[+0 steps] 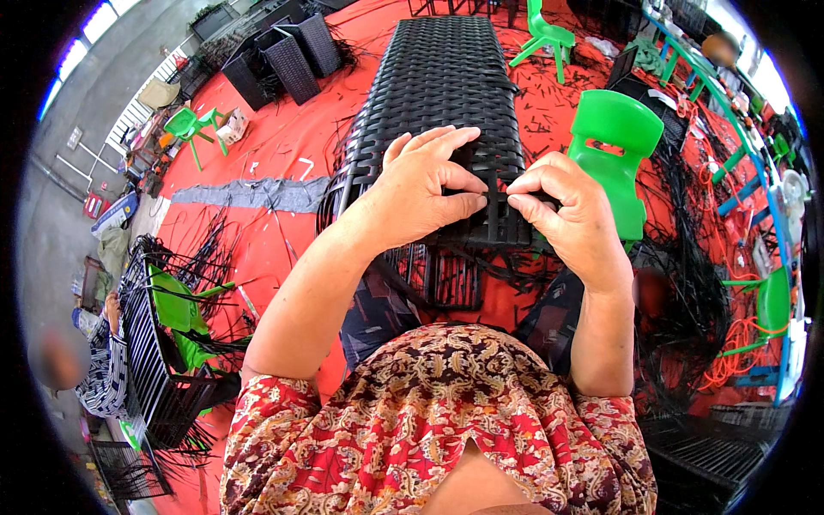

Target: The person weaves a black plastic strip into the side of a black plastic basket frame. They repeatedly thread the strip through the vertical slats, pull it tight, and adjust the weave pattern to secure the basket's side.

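A long black woven piece (442,64), like wicker furniture made of flat strips, stretches away from me with its near end at my hands. My left hand (421,189) lies over its near left part, thumb and forefinger brought together beside the upright black strips (496,210). Facing it from the right, my right hand (562,202) has its thumb and forefinger pinched at the same strips. The fingertips almost meet across a narrow black strip. The weave closest to me is partly hidden under my left hand.
A green plastic chair (614,154) stands close on my right, another green chair (547,39) farther off. Loose black strips (678,257) pile up at right. Left, a person (103,369) sits by a black slatted frame (159,369). Dark woven boxes (287,64) stand on the red floor covering (257,163).
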The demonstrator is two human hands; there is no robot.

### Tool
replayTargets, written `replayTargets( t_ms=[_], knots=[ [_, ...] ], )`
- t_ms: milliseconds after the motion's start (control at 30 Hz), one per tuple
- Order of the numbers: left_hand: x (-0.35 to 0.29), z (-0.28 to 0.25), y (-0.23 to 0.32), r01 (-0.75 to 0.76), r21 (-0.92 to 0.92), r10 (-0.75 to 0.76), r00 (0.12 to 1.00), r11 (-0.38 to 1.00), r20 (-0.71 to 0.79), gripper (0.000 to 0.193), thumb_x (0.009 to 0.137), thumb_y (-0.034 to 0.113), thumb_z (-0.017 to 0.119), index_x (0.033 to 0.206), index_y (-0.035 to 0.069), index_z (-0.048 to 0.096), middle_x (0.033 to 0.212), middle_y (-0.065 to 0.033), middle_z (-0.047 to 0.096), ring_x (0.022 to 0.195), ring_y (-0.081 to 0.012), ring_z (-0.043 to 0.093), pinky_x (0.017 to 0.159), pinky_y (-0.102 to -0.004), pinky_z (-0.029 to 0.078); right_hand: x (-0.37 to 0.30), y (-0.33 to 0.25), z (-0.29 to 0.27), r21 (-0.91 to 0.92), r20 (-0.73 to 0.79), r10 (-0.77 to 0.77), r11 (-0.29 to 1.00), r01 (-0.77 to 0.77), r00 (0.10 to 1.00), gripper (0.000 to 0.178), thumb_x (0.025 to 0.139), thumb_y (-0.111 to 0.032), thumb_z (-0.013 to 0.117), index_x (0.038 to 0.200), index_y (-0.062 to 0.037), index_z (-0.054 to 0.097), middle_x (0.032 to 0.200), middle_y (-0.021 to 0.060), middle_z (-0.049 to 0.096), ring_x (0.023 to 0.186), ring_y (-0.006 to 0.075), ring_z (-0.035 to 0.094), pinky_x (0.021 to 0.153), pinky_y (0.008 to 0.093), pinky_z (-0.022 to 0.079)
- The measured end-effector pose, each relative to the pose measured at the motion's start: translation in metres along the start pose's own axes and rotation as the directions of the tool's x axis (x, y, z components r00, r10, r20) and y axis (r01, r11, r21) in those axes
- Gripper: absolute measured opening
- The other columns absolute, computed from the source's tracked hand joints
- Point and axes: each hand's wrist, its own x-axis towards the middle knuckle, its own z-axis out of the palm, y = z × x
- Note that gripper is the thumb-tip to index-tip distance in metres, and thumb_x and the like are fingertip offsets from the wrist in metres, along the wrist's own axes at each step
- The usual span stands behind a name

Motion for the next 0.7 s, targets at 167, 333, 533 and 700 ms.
replayTargets(
  t_ms=[167,333,533,700],
  knots=[
    [0.005,0.003,-0.002,0.006,-0.09,-0.008,1.0,0.996,-0.019,0.017,0.077,0.022,0.07,0.089,0.01,0.073,0.132,-0.0138,0.052,0.125,-0.03,0.045,0.105,-0.0417,0.029,-0.001,0.002,0.004,-0.006,-0.017,-0.023,1.0,0.023,1.0,0.012,0.075,0.0,0.069,0.082,-0.002,0.06,0.08,0.0061,0.053,0.077,0.0196,0.054,0.07,0.0299,0.044],
    [0.007,0.002,-0.003,0.063,-0.27,-0.069,0.998,0.961,-0.012,0.013,0.076,0.016,0.07,0.086,0.008,0.073,0.127,-0.0161,0.056,0.117,-0.0251,0.052,0.099,-0.0357,0.037,-0.004,0.001,0.005,-0.002,-0.051,0.012,1.0,-0.012,0.999,0.015,0.076,-0.001,0.069,0.088,-0.0026,0.06,0.088,0.0062,0.054,0.079,0.0188,0.055,0.07,0.0299,0.044],
    [0.005,0.001,-0.002,0.058,-0.252,-0.067,0.997,0.966,-0.028,0.012,0.077,0.015,0.069,0.085,0.008,0.073,0.126,-0.0157,0.056,0.117,-0.0251,0.052,0.099,-0.0358,0.037,-0.009,-0.001,0.003,0.053,-0.045,0.181,0.982,-0.179,0.982,0.014,0.078,-0.002,0.069,0.089,-0.0029,0.061,0.092,0.005,0.055,0.079,0.0153,0.055,0.066,0.0272,0.045],
    [0.003,0.005,0.0,0.002,-0.087,-0.009,0.997,0.996,-0.083,0.011,0.078,0.016,0.068,0.085,0.008,0.072,0.127,-0.0151,0.056,0.118,-0.0278,0.051,0.101,-0.0375,0.036,-0.018,0.008,-0.016,-0.035,-0.067,0.136,0.99,-0.139,0.988,0.011,0.078,-0.005,0.069,0.085,-0.0018,0.062,0.083,0.0056,0.056,0.077,0.0161,0.056,0.065,0.0266,0.045]
  ],
)
